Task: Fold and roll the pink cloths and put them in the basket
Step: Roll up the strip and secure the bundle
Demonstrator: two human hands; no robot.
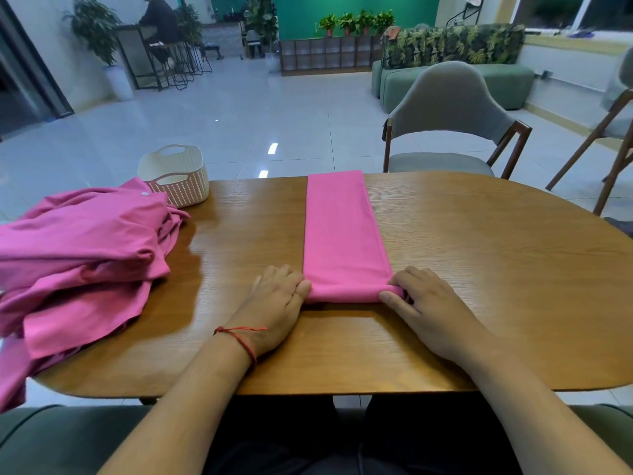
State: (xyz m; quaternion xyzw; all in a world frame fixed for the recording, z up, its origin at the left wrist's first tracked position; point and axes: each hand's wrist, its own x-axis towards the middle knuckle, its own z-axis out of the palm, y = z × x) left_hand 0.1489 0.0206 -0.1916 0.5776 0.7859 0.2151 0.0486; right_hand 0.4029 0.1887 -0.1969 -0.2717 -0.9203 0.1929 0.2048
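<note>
A pink cloth (pixel 342 231), folded into a long narrow strip, lies on the wooden table (pixel 479 269) and runs from the far edge toward me. Its near end is turned up into a small roll. My left hand (pixel 277 303) pinches the roll's left corner. The roll's right corner is pinched by my right hand (pixel 428 310), thumb on top of the cloth. A heap of loose pink cloths (pixel 82 258) covers the table's left end. The cream basket (pixel 174 173) stands behind that heap at the far left edge; I cannot see inside it.
A grey chair (pixel 452 125) with wooden legs stands across the table on the right, another chair (pixel 613 132) at the far right. Bare wood lies between the heap and the strip, and to the strip's right.
</note>
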